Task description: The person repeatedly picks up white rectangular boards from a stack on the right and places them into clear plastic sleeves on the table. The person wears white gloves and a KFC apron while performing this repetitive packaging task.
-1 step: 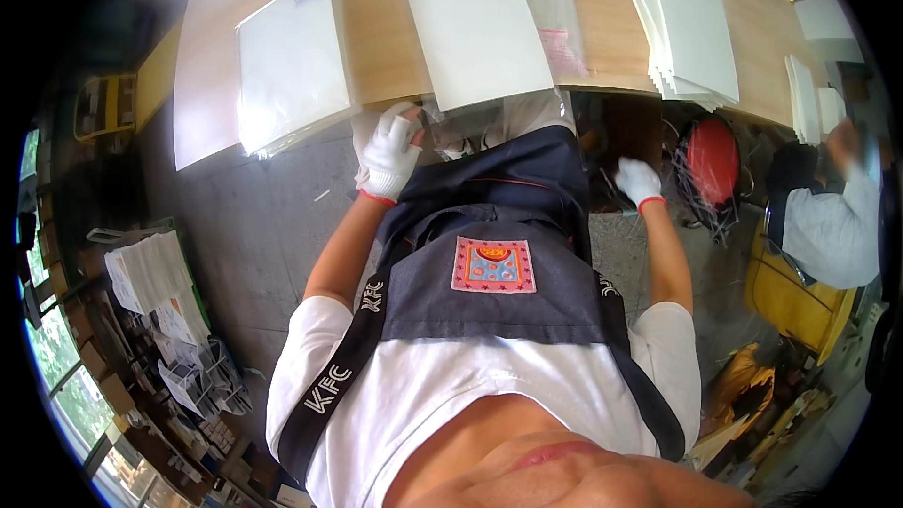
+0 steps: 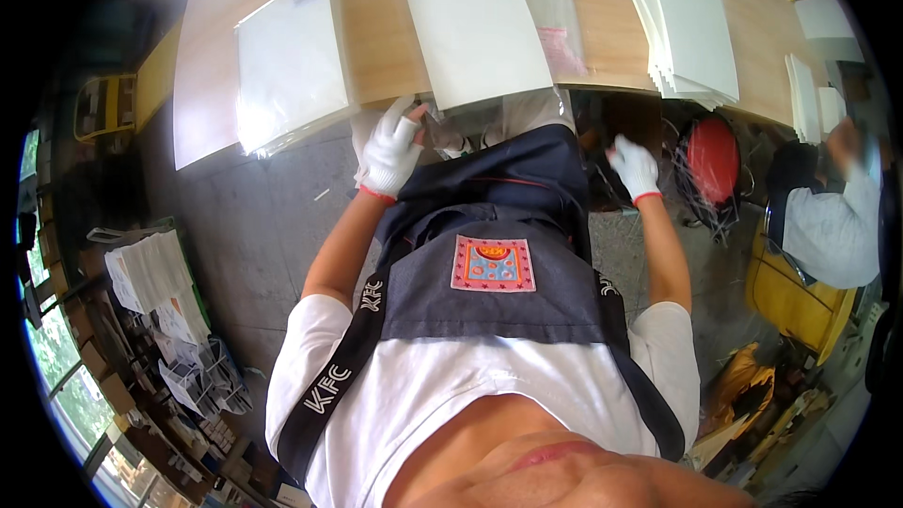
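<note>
My left hand (image 2: 390, 150), in a white knit glove with bare fingertips, is beside the near left corner of a white sheet (image 2: 480, 33) with a small label. Its fingers are bent towards the thumb; what lies between them, if anything, is too small to make out. Clear film shows along that sheet's near edge, which overhangs the table. My right hand (image 2: 635, 169), gloved alike, is low beyond the table edge at the right of my lap. Its fingers are curled together, and their contents do not show.
A labelled white stack in clear film (image 2: 292, 66) lies at left on the wooden table (image 2: 376, 38). A fanned white stack (image 2: 691, 28) lies at right. Below are a red round thing (image 2: 710, 162) and a yellow chair (image 2: 800, 306) with another person (image 2: 832, 235) seated.
My right hand has risen slightly towards the table, its fingers turned a little. My left hand and the white stacks look almost the same.
</note>
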Demonstrator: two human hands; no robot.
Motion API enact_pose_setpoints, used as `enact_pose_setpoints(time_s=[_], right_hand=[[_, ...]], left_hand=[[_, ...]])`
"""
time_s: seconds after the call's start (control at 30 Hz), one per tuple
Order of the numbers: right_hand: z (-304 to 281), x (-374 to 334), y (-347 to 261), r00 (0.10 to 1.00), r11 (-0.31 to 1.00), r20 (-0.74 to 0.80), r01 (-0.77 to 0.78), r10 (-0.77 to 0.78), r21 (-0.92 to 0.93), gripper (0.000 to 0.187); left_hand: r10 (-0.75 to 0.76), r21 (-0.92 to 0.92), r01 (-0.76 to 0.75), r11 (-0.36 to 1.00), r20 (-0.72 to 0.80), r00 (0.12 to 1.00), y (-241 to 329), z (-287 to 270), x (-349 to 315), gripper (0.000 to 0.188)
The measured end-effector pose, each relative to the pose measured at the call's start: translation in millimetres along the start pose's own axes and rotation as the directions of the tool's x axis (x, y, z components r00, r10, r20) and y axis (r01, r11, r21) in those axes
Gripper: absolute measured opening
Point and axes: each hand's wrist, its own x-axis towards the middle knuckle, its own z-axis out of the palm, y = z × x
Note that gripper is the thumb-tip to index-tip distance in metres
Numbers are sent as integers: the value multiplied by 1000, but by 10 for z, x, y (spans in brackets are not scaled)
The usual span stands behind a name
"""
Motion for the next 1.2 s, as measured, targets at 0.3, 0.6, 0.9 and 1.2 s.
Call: enact_pose_setpoints(time_s=[0.3,0.6,0.9,1.2], right_hand=[[-579,711,-1364,417,659,-684,742,-599,-125,16],[-92,598,-1677,931,334,-130,10,341,942,22],[-261,469,-1464,970,150,227,-239,92,959,40],[-661,704,-2610,896,-35,81,-107,-437,994,31]], left_hand=[[247,-138,-235,962,77,966,3,109,193,22],[-683,-833,542,111,332,650,60,563,-99,8],[-563,-781,595,-193,584,584,107,376,115,23],[-614,-849,341,403,25,789,-170,-1059,284,32]])
